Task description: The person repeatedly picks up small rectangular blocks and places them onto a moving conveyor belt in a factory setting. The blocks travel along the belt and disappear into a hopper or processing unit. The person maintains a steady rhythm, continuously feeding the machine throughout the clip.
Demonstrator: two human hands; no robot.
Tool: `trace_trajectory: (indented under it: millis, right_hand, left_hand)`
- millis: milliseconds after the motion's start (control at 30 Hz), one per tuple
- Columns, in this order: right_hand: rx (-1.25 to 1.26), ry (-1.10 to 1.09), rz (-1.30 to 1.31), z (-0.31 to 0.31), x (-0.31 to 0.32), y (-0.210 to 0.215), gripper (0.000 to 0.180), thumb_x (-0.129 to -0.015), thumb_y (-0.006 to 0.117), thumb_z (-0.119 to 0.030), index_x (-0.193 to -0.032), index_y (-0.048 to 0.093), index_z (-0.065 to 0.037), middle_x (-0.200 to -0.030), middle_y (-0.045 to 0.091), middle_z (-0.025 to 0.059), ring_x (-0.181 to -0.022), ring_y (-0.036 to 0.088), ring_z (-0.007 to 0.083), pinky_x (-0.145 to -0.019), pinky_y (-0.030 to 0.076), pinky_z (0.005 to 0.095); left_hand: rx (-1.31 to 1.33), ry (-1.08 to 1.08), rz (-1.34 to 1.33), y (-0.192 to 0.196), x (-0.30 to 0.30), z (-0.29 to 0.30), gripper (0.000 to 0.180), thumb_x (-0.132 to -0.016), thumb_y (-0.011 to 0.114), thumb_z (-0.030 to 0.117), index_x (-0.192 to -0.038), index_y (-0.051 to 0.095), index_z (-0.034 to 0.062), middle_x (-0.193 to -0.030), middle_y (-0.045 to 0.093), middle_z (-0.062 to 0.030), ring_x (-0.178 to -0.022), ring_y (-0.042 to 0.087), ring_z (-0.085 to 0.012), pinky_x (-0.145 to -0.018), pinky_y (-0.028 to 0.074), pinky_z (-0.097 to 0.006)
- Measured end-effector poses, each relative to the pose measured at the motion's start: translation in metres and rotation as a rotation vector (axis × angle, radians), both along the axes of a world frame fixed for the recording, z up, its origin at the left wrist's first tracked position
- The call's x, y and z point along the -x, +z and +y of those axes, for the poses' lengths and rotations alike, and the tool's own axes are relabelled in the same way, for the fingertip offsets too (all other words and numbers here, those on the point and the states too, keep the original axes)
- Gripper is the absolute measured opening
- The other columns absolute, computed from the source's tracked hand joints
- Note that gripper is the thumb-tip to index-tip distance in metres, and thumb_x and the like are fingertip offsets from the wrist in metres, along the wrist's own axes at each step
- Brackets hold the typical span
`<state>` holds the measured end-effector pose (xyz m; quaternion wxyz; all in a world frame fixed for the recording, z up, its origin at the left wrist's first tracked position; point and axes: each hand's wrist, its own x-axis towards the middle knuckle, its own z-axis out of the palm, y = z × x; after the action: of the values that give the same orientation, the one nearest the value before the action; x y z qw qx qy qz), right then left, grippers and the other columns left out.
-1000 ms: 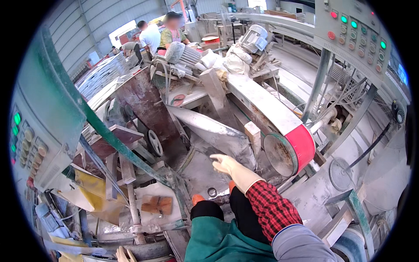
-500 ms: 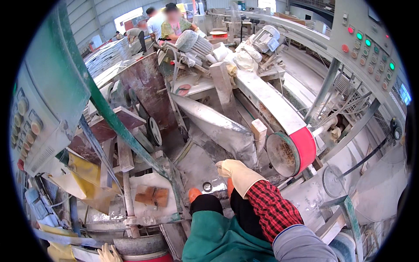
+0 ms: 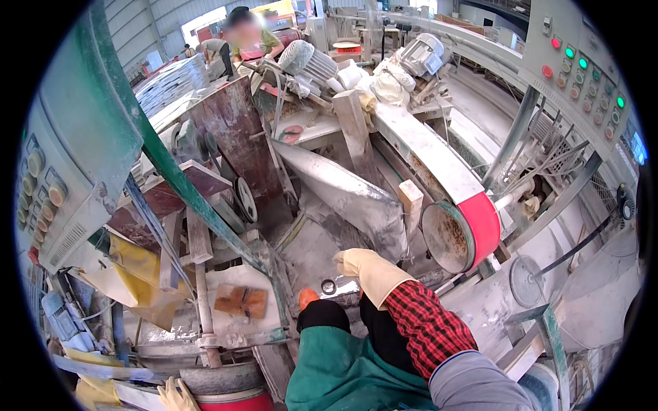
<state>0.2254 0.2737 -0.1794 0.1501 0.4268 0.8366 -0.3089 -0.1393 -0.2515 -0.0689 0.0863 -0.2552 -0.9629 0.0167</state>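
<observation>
My right hand (image 3: 367,268), in a cream rubber glove with a red-and-black checked sleeve, hangs in front of my knees. Its fingers point left, pressed together and slightly curled, and no object shows in them. My left hand (image 3: 177,397), in a matching glove, is at the lower left edge with its fingers stretched out. It lies beside a roller (image 3: 223,377) wrapped by a red-faced belt (image 3: 236,401); whether it touches the belt I cannot tell. Part of that hand is cut off by the picture's edge.
A red and white belt (image 3: 480,226) runs around a drum at the right. Control panels (image 3: 576,75) flank both sides. A metal chute (image 3: 343,192) slopes ahead. Wooden blocks (image 3: 411,198), motors (image 3: 306,60) and a green frame bar (image 3: 199,209) stand near. A co-worker (image 3: 253,44) is behind.
My left hand has risen slightly into view and shifted right along the roller. My right hand stays nearly in place. The co-worker behind the motors bends lower and has moved left.
</observation>
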Motion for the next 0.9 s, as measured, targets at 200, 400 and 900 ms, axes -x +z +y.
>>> trace_trajectory:
  millis: [200, 400, 900]
  right_hand:
    - [0.07, -0.033, -0.055, 0.005, -0.002, -0.002, 0.047, -0.088, 0.046, -0.028, -0.135, 0.049, -0.026, -0.131, 0.057, 0.0046, -0.117, 0.056, 0.0278, -0.1, 0.044, 0.0378]
    - [0.069, -0.036, -0.105, -0.003, -0.005, 0.027, 0.046, -0.088, 0.046, -0.028, -0.134, 0.05, -0.029, -0.13, 0.058, 0.0037, -0.116, 0.057, 0.0267, -0.098, 0.045, 0.0392]
    - [0.089, 0.029, 0.042, 0.007, -0.008, -0.009, 0.046, -0.087, 0.046, -0.027, -0.133, 0.052, -0.022, -0.128, 0.059, 0.0092, -0.116, 0.056, 0.0272, -0.101, 0.043, 0.0353]
  left_hand:
    - [-0.06, 0.008, -0.038, 0.003, -0.009, 0.004, 0.047, -0.094, 0.046, 0.046, -0.124, 0.062, 0.013, -0.129, 0.057, -0.0135, -0.13, 0.04, -0.0334, -0.11, 0.028, -0.042]
    - [-0.055, 0.041, -0.074, 0.005, -0.016, 0.008, 0.046, -0.095, 0.045, 0.045, -0.124, 0.062, 0.0143, -0.129, 0.057, -0.0119, -0.131, 0.039, -0.033, -0.111, 0.028, -0.042]
    - [-0.032, 0.036, -0.015, 0.0, -0.027, 0.018, 0.038, -0.093, 0.052, 0.031, -0.12, 0.06, 0.0054, -0.123, 0.059, -0.0172, -0.121, 0.045, -0.0438, -0.101, 0.031, -0.052]
